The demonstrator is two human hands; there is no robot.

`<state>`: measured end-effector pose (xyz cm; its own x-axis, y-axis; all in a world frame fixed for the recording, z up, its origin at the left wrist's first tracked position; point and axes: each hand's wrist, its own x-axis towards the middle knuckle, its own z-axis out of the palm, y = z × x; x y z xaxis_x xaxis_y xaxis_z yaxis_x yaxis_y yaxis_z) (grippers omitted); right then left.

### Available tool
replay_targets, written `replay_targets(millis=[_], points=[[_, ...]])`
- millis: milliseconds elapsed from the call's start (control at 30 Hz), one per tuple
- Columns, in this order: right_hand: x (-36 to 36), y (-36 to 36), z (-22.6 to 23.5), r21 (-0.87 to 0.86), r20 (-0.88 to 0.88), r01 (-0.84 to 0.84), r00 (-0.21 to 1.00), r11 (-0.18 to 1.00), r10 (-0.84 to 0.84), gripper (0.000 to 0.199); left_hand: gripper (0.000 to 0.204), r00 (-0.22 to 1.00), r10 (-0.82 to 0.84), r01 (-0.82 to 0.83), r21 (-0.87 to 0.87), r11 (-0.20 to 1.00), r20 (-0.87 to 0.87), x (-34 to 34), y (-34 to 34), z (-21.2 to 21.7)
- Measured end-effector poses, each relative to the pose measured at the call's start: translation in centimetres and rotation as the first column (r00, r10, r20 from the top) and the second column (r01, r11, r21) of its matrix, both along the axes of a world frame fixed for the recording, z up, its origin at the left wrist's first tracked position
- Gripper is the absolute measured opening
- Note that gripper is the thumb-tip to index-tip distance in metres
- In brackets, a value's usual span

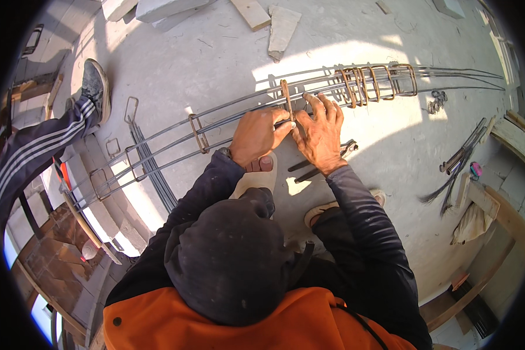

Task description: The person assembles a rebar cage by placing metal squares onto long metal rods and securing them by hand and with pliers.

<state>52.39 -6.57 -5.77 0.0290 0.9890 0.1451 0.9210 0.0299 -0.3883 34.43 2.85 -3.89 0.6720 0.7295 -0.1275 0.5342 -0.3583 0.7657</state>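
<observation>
Long steel reinforcing bars (pixel 227 119) run left to right in front of me, in a narrow bundle. A rusty rectangular stirrup (pixel 285 93) stands upright around them between my hands. My left hand (pixel 255 135) is closed at the stirrup's near side, thumb and forefinger pinching at it by a bar. From the other side, my right hand (pixel 321 131) reaches over the bars, its fingers bent and its thumb close to the same stirrup. Anything small between the right fingertips is hidden. Pliers or nippers (pixel 325 161) with dark handles lie on the floor below my right hand.
Several more stirrups (pixel 373 84) are bunched on the bars at right; another stirrup (pixel 198 134) sits left. Loose rods (pixel 151 166) lie at left, near a person's striped leg (pixel 46 140). Tie wire (pixel 452 169), a wire coil (pixel 437 102) and a wooden board (pixel 251 13) lie around.
</observation>
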Motion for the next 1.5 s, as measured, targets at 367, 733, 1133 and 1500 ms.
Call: replay_targets(millis=[367,733,1133,1500], points=[[1.5,-0.6,0.6,-0.004,-0.340,0.014,0.940,1.000,-0.015,0.015,0.028,0.999,0.006,-0.006,0.009,1.000,0.038,0.0,0.1,-0.1],[1.2,-3.1,-1.8,-0.338,0.085,-0.093,0.988,0.936,0.129,0.065,0.028,1.000,-0.011,0.011,0.022,1.000,-0.001,0.1,0.2,0.3],[1.0,1.0,4.2,-0.186,-0.050,-0.101,0.994,0.977,0.094,0.019,0.021,0.999,-0.041,0.041,0.084,0.996,-0.002,-0.6,-0.3,-0.4],[2.0,2.4,4.3,-0.634,-0.371,-0.060,0.898,0.771,-0.235,0.052,0.020,0.995,-0.086,0.081,0.096,0.992,0.051,-1.0,0.0,-0.7]])
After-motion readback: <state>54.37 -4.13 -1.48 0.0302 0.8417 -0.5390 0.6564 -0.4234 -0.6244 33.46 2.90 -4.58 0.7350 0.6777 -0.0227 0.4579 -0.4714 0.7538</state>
